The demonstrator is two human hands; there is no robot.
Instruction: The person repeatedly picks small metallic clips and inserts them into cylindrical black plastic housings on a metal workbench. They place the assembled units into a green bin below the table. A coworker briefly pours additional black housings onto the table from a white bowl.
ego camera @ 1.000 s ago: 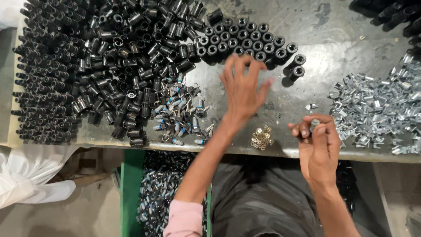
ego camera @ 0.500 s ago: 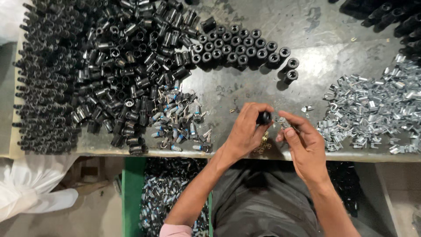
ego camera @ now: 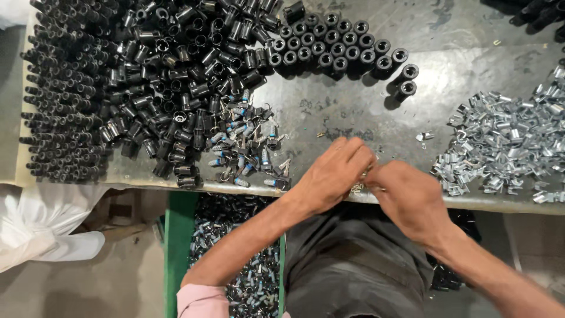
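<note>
While the left hand and right hand meet, fingers curled around a small metal part at the lower-centre table edge, steady fingertip pressure, judging by the pose, keeps the barely visible piece aligned.

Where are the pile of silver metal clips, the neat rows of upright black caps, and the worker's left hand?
silver metal clips (ego camera: pixel 506 147), head view, middle of the pile.
upright black caps (ego camera: pixel 329 44), head view, a cap mid-row.
left hand (ego camera: pixel 332 174), head view, back of the hand.
</note>
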